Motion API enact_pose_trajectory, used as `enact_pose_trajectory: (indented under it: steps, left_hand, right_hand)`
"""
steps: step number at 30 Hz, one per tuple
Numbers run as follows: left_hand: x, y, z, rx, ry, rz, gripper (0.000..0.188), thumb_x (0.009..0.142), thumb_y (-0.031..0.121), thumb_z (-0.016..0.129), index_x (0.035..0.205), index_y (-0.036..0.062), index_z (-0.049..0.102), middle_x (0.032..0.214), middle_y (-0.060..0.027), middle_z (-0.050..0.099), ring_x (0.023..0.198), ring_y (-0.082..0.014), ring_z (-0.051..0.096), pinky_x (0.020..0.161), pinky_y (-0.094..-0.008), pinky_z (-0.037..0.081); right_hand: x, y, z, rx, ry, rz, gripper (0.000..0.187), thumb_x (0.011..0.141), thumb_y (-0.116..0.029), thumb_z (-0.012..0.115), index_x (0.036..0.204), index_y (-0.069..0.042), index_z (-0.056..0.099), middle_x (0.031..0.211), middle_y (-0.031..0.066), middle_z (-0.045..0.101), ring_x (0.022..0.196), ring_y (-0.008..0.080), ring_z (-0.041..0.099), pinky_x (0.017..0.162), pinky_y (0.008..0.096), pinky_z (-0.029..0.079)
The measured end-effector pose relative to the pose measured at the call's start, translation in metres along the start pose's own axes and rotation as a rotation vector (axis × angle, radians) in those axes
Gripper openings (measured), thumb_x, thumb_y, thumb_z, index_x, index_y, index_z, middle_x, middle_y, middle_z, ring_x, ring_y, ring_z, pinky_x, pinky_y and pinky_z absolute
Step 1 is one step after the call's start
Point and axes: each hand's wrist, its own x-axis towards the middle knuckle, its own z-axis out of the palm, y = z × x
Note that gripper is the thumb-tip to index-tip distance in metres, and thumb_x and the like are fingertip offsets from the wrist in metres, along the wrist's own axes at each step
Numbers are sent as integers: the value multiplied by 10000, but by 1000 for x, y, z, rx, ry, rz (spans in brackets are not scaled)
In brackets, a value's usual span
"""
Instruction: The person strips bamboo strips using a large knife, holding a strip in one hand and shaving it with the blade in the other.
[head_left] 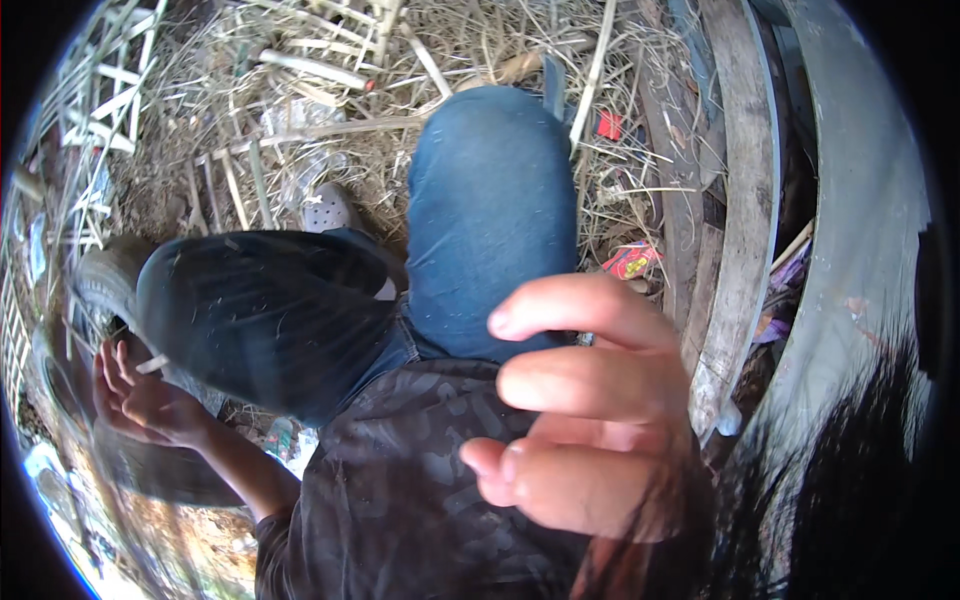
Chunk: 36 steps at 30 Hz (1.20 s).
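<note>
My right hand (600, 400) is raised close to the camera, above my dark patterned shirt (420, 460). Its fingers are bent with gaps between them, and nothing shows in them. Low on the left, my left hand (150, 400) is held palm up beside my bent knee, fingers loosely curled and apart. A short pale stub (152, 365) shows by its fingertips; I cannot make out whether they touch it. Blurred thin strips cross the view around that hand.
Woven pale strip lattice (110, 110) stands at the far left. Dry shavings and cut sticks (315, 68) litter the ground beyond my knees (490, 190). Weathered planks (745, 150) and a grey panel (860, 200) run along the right. A red wrapper (630, 260) lies near the planks.
</note>
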Motion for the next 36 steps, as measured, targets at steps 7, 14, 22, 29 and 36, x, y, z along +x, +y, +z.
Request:
enact_pose_trajectory:
  steps: [7,14,22,29,36]
  left_hand:
    - [20,3,42,142,-120,-5,512,1006,375,327,1181,-101,391,1212,-269,483,1112,-388,539,925,-487,507]
    - [17,-2,50,211,-111,-15,510,1000,379,362,1166,-100,419,1180,-252,507,1094,-360,548,919,-471,510]
    - [17,-2,55,238,-104,-7,499,997,378,377,1173,-87,420,1186,-245,507,1095,-350,546,922,-463,502]
    - [16,3,55,251,-94,6,490,994,378,391,1179,-75,422,1192,-238,508,1095,-342,544,925,-456,494]
    - [13,1,52,261,-49,24,482,991,377,405,1185,-63,423,1197,-231,509,1096,-334,542,928,-448,487]
  right_hand:
    - [10,44,12,-42,238,-294,377,606,-25,724,924,-77,529,684,-11,535,403,155,453,391,385,488]
    - [7,67,6,21,293,-229,193,715,-42,675,894,-57,604,634,34,430,587,235,515,508,340,502]
    - [3,68,0,100,324,-156,191,728,-76,686,892,-61,588,639,32,428,621,260,540,492,307,475]
    - [5,61,-13,175,135,-166,208,706,-52,671,899,-61,593,700,55,450,688,285,549,495,311,478]
    - [2,51,-16,80,120,-171,342,653,-142,774,902,-87,546,740,66,499,714,295,558,544,348,514]
